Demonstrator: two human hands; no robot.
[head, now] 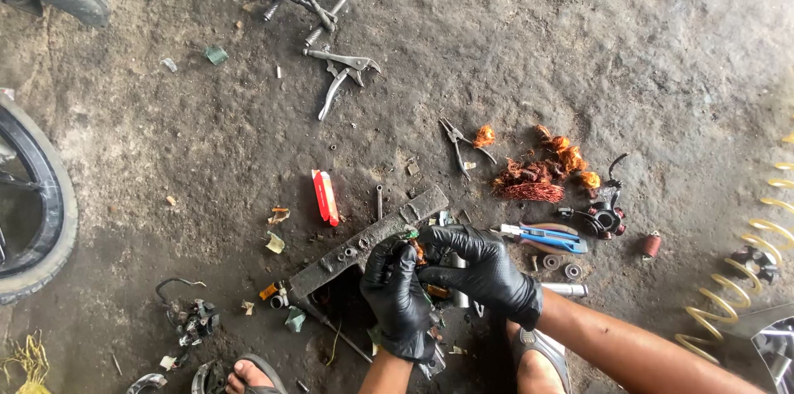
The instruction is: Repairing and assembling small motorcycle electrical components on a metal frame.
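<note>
Both my hands wear black gloves and meet low in the middle of the view. My left hand [399, 295] and my right hand [475, 266] close together on a small metal part with copper-coloured windings [419, 252], mostly hidden by the fingers. They work just over the near end of a flat, dirty metal bar [364, 243] lying on the dirt floor. A heap of stripped copper wire [538, 179] lies beyond my right hand, with blue-handled pliers [546, 237] beside it.
Locking pliers [343, 71] and small needle-nose pliers [459, 142] lie farther out. A red box [325, 197] sits left of the bar. A tyre [41, 212] is at the left edge, a yellow coiled hose [744, 278] at the right. My sandalled feet [538, 361] are below.
</note>
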